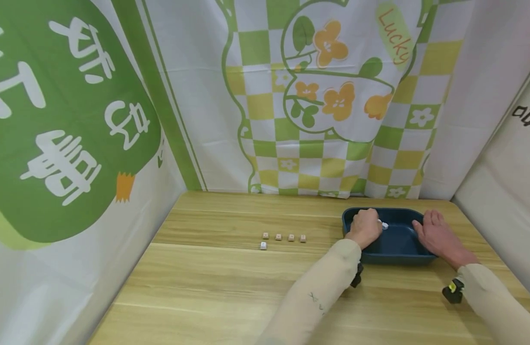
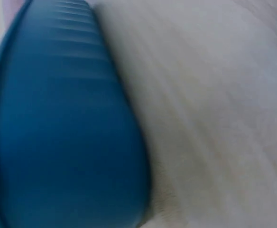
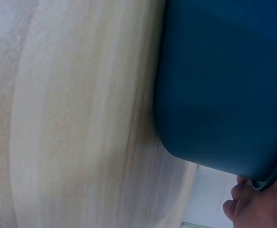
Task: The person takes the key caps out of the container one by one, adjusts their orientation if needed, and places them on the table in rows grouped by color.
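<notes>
A dark blue tray (image 1: pixel 403 260) stands at the right of the wooden table. My left hand (image 1: pixel 365 227) reaches over its left side, fingers bent down inside beside small white keycaps (image 1: pixel 385 225). Whether those fingers pinch a keycap is hidden. On the tray's right side my right hand (image 1: pixel 439 235) grips the rim, thumb inside and fingers over the outer edge. The right wrist view shows the curled fingers (image 3: pixel 238 199) past the rim. Only the tray's outer wall (image 2: pixel 72 128) and the table appear in the left wrist view, blurred.
Left of the tray, several small beige keycaps (image 1: pixel 278 237) lie in a row on the table (image 1: pixel 196 287). One white keycap (image 1: pixel 263 246) sits just in front of the row's left end. A patterned curtain (image 1: pixel 308 158) hangs behind the table's back edge.
</notes>
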`<state>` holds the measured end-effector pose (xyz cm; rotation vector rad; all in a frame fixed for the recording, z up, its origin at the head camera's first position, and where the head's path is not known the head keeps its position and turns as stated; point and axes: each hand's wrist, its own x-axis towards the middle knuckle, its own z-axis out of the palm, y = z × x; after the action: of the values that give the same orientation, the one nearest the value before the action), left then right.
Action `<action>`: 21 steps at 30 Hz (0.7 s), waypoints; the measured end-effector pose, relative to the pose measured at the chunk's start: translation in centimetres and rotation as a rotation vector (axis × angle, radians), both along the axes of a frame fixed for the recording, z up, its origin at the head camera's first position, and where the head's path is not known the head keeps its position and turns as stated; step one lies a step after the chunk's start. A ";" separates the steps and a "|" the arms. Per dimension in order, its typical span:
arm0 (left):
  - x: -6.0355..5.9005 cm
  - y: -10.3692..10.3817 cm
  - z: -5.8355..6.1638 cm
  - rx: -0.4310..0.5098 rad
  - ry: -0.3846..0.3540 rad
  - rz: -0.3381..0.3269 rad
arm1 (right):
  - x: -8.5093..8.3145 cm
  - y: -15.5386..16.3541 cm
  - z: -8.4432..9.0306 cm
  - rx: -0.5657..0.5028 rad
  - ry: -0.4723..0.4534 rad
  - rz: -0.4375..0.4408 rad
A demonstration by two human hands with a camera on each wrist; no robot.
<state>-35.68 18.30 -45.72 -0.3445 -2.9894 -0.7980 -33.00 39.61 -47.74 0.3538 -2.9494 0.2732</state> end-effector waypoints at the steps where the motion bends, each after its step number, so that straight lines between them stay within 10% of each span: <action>1: 0.1 -0.1 0.2 0.018 0.004 -0.017 | 0.0 0.0 0.0 0.000 -0.007 0.000; 7: 0.5 -1.4 1.8 0.092 0.050 -0.140 | -0.1 0.2 0.0 -0.009 0.001 0.011; 21: 0.1 -3.7 2.5 0.078 0.144 -0.192 | -0.4 0.2 -0.5 -0.013 0.014 0.012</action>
<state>-35.57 14.58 -43.21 -0.6641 -2.8128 -0.8620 -33.44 39.82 -48.21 0.3710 -2.9309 0.2906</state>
